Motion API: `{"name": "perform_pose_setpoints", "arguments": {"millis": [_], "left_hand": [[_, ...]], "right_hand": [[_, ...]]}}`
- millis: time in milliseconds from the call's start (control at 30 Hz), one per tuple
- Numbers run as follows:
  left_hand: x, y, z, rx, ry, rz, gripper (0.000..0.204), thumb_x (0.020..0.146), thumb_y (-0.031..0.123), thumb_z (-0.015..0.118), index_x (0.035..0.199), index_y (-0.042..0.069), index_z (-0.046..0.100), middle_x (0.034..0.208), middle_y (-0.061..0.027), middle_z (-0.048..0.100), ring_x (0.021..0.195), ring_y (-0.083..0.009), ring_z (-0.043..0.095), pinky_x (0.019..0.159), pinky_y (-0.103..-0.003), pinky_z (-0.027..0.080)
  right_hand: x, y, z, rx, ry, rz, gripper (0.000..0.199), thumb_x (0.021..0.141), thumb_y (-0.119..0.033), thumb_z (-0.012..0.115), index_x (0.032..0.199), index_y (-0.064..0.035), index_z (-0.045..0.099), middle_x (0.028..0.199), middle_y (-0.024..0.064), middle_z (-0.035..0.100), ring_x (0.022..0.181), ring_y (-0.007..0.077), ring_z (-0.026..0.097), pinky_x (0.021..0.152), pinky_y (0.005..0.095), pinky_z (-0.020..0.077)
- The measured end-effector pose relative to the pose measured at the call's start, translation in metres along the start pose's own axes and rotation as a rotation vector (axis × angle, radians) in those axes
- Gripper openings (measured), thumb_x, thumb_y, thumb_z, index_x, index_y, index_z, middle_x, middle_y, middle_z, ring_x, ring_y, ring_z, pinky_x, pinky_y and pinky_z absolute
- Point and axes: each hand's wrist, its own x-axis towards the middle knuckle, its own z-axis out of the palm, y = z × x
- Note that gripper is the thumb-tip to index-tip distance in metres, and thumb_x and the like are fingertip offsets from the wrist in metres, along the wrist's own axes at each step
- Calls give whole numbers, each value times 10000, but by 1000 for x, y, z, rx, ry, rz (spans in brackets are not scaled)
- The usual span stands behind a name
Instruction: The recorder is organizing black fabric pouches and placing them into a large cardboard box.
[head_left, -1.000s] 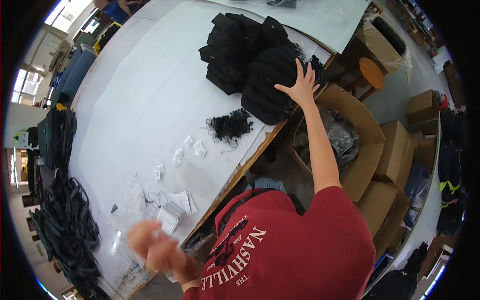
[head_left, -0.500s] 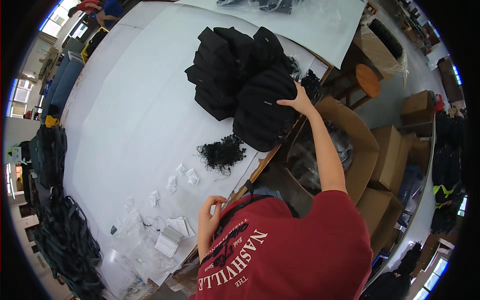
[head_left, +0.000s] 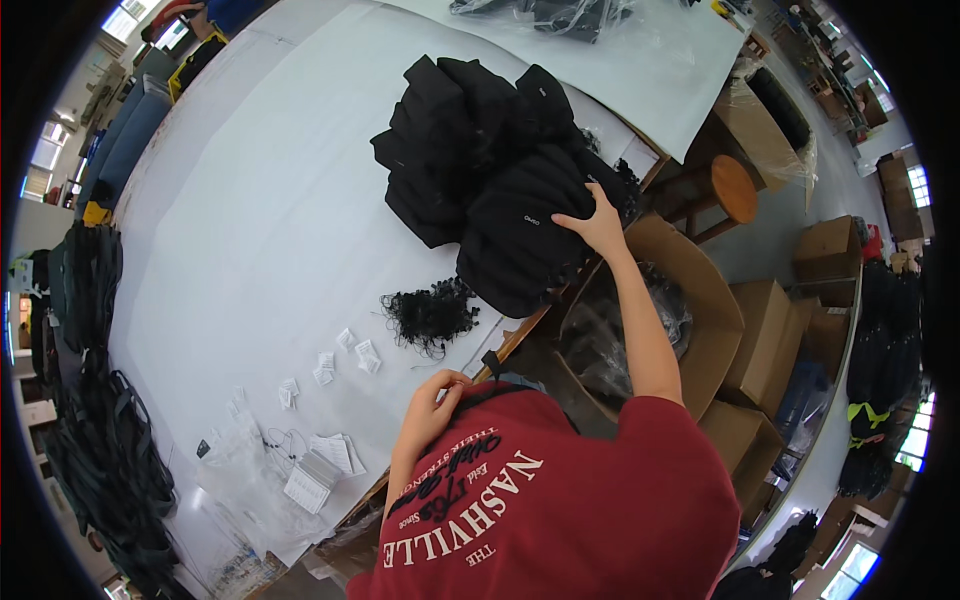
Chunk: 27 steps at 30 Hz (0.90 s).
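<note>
The left hand hides its own curled fingertips, so whether it pinches anything is unclear. Whether the right hand grips or merely rests on the black fabric pile cannot be told. The right forearm covers part of the open carton. Print on the white tags is illegibly small; the top edge cuts off a co-worker.

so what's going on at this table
A person in a red shirt stands at a white table. Their right hand is on the black pile at the table's edge, thumb and fingers apart; whether it grips a piece is unclear. Their left hand is curled close to the shirt, and I can't tell if it holds anything. A tangle of black cords, small white packets and a card stack lie on the table.
</note>
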Motion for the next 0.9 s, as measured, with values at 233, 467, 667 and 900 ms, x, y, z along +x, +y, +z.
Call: {"name": "perform_pose_setpoints", "arguments": {"millis": [233,467,667,900], "left_hand": [[11,17,-6,-13,-31,-5,144,879,96,512,964,14,594,922,-93,630,888,-199,597,817,-295,448],[25,17,-1,-427,156,118,617,880,240,606,1343,46,248,1286,-135,398,1017,-191,514,895,-316,416],[61,-24,-60,-481,789,54,772,863,266,633,1390,30,120,1330,-198,317,1078,-224,474,879,-322,430],[87,-40,-123,-664,785,-110,825,833,378,650,1404,52,152,1396,-197,251,1184,-281,431,882,-355,442]], "right_hand": [[-48,-17,5,280,62,-82,604,638,-222,805,1114,4,510,978,144,627,903,201,606,791,307,470],[-126,-92,41,600,-128,-75,652,653,-125,796,1174,19,432,1015,136,575,941,207,573,829,291,451],[-137,-167,159,566,-112,-275,608,669,-179,787,1146,13,464,1039,162,561,953,264,565,830,339,443],[-94,-193,242,235,-68,-561,610,702,-247,747,1171,14,456,1038,161,530,981,334,486,849,404,401]]}}
